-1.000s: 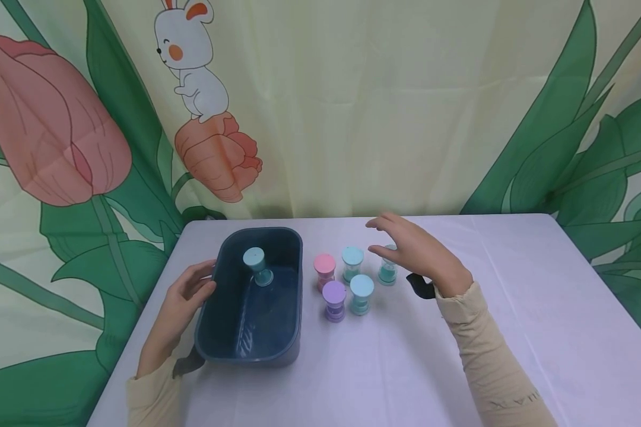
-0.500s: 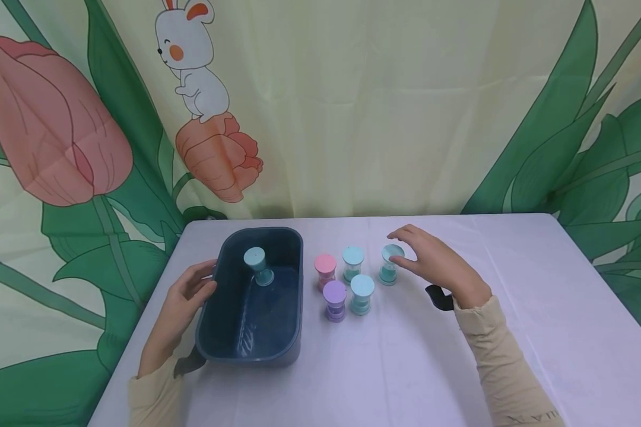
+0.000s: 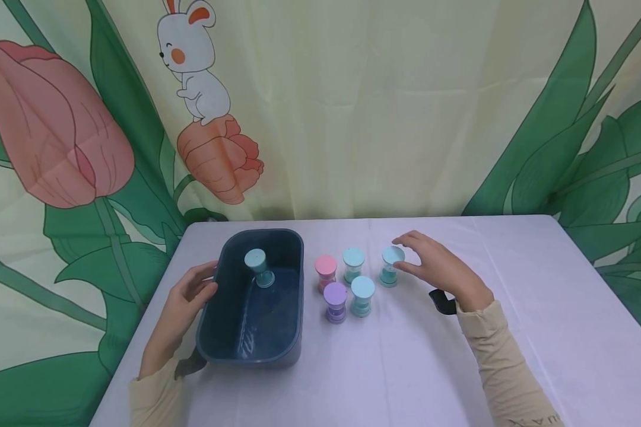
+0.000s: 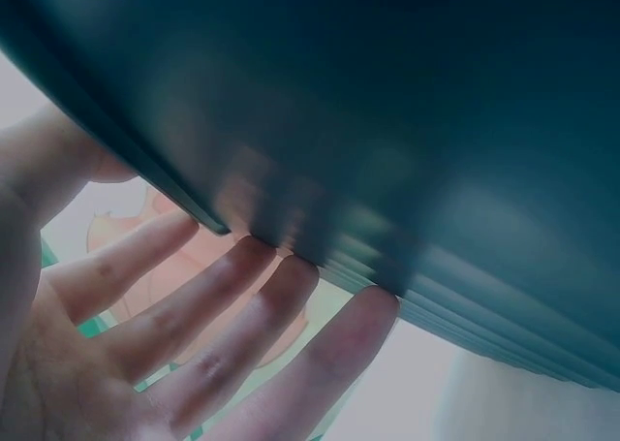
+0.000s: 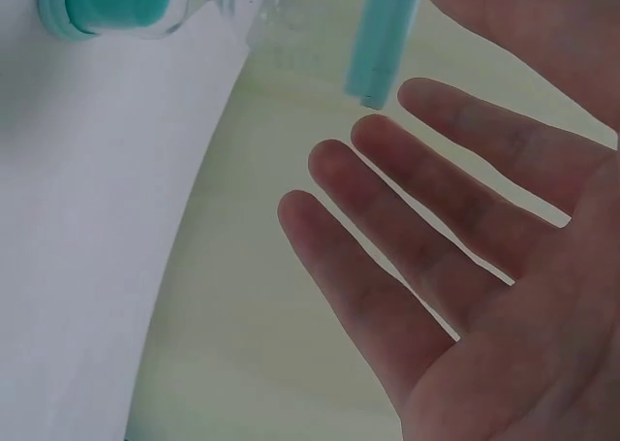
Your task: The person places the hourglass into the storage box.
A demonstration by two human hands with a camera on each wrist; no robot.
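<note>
Progress: one teal sand timer [image 3: 259, 267] lies in the dark bin [image 3: 221, 344]; five wait on the worktop [image 3: 406, 367]. Right hand [image 3: 439, 270], fingers spread, touches the rightmost timer [image 3: 390, 267]. Left hand [image 3: 178, 308] steadies the bin, fingers straight.

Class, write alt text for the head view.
A right hand touches a teal sand timer on a white table. The left hand rests against a dark bin holding another timer.
</note>
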